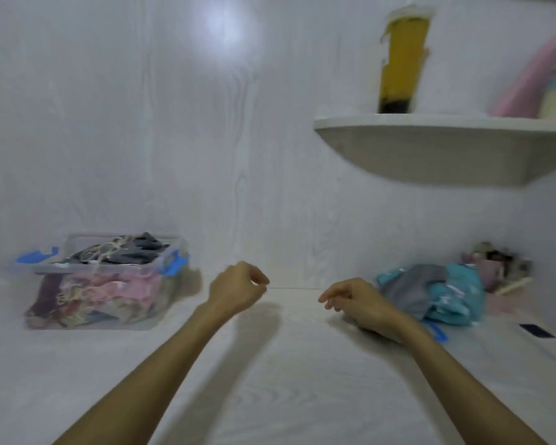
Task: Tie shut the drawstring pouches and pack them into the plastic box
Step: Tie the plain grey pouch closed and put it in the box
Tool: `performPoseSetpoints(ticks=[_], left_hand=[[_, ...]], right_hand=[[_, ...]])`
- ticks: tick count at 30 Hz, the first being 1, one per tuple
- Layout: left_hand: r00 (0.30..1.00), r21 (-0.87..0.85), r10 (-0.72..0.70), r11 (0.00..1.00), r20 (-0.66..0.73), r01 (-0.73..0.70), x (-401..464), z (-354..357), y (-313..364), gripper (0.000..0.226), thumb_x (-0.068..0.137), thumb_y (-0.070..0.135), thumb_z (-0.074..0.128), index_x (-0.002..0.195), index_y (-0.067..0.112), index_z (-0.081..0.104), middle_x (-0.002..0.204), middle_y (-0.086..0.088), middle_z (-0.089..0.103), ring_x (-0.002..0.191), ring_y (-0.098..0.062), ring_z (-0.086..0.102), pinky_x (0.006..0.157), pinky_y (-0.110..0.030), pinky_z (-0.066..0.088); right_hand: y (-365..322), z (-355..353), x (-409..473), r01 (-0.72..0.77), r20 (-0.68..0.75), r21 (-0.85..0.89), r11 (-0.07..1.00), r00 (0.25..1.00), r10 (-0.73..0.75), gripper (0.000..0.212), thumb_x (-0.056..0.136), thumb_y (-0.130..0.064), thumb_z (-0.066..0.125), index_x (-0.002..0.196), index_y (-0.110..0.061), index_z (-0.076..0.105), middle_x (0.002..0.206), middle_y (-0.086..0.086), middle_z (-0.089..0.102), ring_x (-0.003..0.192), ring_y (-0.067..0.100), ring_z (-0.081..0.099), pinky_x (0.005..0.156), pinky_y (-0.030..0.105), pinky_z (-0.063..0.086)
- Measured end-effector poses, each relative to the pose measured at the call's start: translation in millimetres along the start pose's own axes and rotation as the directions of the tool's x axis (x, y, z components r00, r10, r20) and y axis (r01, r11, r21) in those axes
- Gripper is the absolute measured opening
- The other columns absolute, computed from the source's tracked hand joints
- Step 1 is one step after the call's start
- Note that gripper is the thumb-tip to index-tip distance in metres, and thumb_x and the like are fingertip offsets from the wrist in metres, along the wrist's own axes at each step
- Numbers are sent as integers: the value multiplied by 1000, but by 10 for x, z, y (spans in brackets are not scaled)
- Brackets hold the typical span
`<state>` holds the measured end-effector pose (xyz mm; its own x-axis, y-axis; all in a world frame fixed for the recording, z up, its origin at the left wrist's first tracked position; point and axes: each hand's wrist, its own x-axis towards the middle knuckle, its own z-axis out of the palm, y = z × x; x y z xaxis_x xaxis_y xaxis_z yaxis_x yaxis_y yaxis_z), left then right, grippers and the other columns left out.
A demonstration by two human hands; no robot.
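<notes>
White table [286,396]; corner shelf [437,149] with yellow container [398,65] and pink-and-cream item [546,88]; small black object [536,330] at right; blurred clutter [495,261] in corner.

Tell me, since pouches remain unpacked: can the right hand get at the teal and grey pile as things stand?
Probably yes. The right hand is empty, fingers loosely curled, and sits just beside the teal and grey pile on the white surface, with nothing between them.
</notes>
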<state>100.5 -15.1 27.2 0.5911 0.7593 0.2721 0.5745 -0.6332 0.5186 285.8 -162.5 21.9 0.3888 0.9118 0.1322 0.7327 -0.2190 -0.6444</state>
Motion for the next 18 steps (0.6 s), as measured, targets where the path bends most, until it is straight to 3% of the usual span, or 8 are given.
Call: performPoseSetpoints(ticks=[4,10,13,15,17,18], left_hand=[[977,-118,88,991,195,-66,14,735,623,26,83,33,62,108,31,69,119,12,66,109,-10,62,94,-27,46],[912,-179,241,965,332,-190,93,1499,1360,59,80,53,60,128,19,52,129,-3,54,114,-27,54,84,-28,42],[913,-98,276,961,300,-259,158,1794,1543,79,60,73,52,115,15,52,126,-8,54,116,-27,48,93,-39,44],[929,-5,244,968,279,-252,223,1960,1610,71,70,66,58,117,14,52,128,-8,54,124,-28,42,101,-43,39],[942,79,224,965,250,-250,265,2069,1598,60,77,59,57,119,16,54,130,-7,53,126,-27,41,104,-42,36],[945,93,226,963,238,-253,274,2095,1583,56,79,58,56,118,17,56,129,-7,53,125,-26,43,103,-41,36]], right_hand=[[576,-398,-336,-195,-239,-165,967,959,153,25,86,-15,57,105,-27,67,105,-5,65,102,17,61,87,28,48],[1238,-827,-476,-340,-514,-174,924,832,210,49,88,-17,58,135,-12,45,137,10,49,124,31,47,98,36,40],[1356,-889,-258,-314,-542,-62,948,808,232,64,88,-39,58,141,-12,35,144,9,42,130,30,41,107,40,35],[1364,-910,-17,-343,-547,-2,939,787,286,89,79,-62,55,146,-10,25,149,11,35,134,31,36,110,42,31],[1421,-898,216,-444,-500,-25,896,782,373,101,78,-62,58,151,-14,9,154,15,23,138,34,29,112,47,28],[1487,-887,303,-493,-462,-52,869,783,416,98,78,-55,63,150,-14,10,152,18,25,136,36,31,111,48,30]])
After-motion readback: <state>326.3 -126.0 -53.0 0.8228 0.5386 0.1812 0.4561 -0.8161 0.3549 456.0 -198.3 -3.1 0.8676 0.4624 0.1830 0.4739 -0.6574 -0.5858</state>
